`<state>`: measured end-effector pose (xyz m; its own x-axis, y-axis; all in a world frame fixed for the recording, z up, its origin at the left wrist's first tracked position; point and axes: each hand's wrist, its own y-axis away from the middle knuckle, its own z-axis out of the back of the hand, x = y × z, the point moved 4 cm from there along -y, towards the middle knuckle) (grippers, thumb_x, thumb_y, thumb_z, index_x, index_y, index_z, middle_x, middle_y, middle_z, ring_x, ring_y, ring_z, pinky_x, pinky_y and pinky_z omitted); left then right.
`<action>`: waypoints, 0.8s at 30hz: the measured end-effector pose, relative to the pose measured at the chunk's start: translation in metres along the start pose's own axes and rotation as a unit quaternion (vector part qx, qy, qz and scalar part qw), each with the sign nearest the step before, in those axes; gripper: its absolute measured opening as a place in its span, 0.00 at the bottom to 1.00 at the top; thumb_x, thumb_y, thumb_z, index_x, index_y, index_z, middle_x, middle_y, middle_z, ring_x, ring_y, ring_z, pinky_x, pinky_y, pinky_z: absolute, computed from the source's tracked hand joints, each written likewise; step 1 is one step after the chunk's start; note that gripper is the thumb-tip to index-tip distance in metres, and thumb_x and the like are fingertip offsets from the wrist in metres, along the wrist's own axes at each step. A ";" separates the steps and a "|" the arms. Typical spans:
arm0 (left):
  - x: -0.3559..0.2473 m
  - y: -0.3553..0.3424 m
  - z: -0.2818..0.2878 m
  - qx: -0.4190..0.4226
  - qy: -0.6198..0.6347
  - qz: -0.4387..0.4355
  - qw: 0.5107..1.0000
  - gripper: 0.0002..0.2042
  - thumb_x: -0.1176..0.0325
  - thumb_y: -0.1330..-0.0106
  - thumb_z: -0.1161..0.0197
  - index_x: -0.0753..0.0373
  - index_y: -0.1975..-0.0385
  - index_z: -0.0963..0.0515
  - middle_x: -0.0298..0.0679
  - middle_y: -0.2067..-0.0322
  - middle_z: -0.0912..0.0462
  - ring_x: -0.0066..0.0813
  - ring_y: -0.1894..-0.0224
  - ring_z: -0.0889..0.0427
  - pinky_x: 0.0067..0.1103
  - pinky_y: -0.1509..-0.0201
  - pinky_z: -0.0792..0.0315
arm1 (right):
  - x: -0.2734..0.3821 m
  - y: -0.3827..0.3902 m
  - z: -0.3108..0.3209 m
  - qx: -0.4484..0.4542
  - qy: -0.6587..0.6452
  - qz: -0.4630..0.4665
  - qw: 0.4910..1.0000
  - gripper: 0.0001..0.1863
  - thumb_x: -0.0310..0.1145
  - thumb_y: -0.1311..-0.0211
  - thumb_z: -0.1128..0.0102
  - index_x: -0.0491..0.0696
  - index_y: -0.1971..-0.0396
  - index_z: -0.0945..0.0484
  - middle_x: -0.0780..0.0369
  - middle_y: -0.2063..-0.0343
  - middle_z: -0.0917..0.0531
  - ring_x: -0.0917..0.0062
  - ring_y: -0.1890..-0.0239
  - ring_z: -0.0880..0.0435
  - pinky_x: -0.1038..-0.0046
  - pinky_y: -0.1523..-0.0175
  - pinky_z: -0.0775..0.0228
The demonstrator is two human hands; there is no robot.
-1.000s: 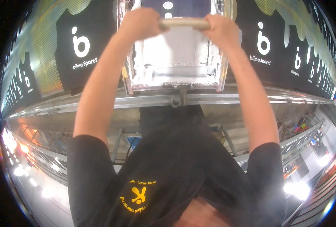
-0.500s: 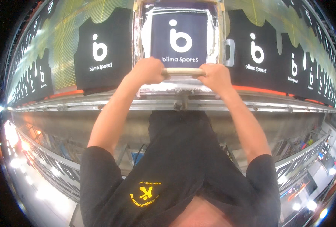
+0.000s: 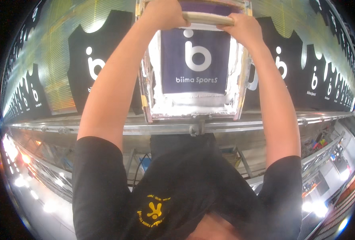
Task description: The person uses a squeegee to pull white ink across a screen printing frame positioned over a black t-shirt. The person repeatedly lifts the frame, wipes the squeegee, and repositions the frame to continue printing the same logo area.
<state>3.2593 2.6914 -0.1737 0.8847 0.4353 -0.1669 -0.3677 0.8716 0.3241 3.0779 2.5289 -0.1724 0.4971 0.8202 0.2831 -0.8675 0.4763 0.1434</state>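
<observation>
A squeegee [image 3: 207, 19] with a pale wooden handle lies across the far part of a printing screen [image 3: 234, 105]. My left hand [image 3: 163, 15] is closed round its left end, and my right hand [image 3: 244, 30] grips the right end. Between my forearms, the screen's dark window [image 3: 173, 56] shows a white rounded logo with a line of lettering. Silvery tape and smears of white surround that window. The squeegee's lower edge meets the screen just above the logo.
Black cut garment pieces [image 3: 79, 56] with white logos lie in a row left and right along a long table. A metal rail [image 3: 157, 127] runs along its near edge, close to my body. A pale loop handle [image 3: 252, 80] sits at the screen's right side.
Both hands have moved the squeegee away from me, from the near end of the screen to beyond the logo. My arms are stretched further, and the view has shifted slightly.
</observation>
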 end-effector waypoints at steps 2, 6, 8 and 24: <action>-0.004 -0.003 0.013 0.036 -0.028 0.018 0.999 0.27 0.40 0.40 0.31 0.62 0.64 0.09 0.50 0.61 0.09 0.50 0.54 0.10 0.40 0.48 0.18 | -0.005 -0.001 -0.003 -0.019 0.012 0.015 1.000 0.24 0.62 0.42 0.27 0.55 0.66 0.10 0.59 0.71 0.10 0.60 0.64 0.10 0.57 0.59 0.19; -0.013 0.020 0.011 0.027 -0.022 0.031 0.999 0.26 0.39 0.40 0.30 0.60 0.63 0.09 0.47 0.64 0.09 0.47 0.56 0.10 0.39 0.50 0.18 | 0.005 0.014 -0.002 -0.012 0.029 0.004 0.999 0.22 0.59 0.43 0.25 0.55 0.63 0.10 0.63 0.73 0.12 0.66 0.66 0.11 0.62 0.60 0.22; -0.020 0.042 -0.017 0.027 -0.011 0.042 0.999 0.24 0.38 0.41 0.28 0.54 0.63 0.09 0.40 0.68 0.10 0.44 0.62 0.10 0.39 0.55 0.17 | 0.007 0.045 -0.015 -0.040 -0.001 0.018 0.999 0.22 0.59 0.44 0.24 0.54 0.66 0.10 0.60 0.72 0.11 0.59 0.65 0.10 0.57 0.60 0.20; -0.080 0.174 -0.047 0.210 0.085 0.027 0.974 0.21 0.46 0.37 0.28 0.60 0.67 0.10 0.43 0.66 0.10 0.44 0.58 0.10 0.38 0.56 0.18 | 0.026 0.187 -0.023 0.085 -0.079 0.060 0.991 0.22 0.58 0.46 0.24 0.52 0.70 0.13 0.59 0.73 0.12 0.58 0.65 0.11 0.55 0.62 0.22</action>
<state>3.1108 2.8184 -0.1482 0.7948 0.5390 -0.2788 -0.2304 0.6931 0.6831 2.9292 2.6469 -0.1602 0.3934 0.8009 0.4514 -0.9170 0.3070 0.2546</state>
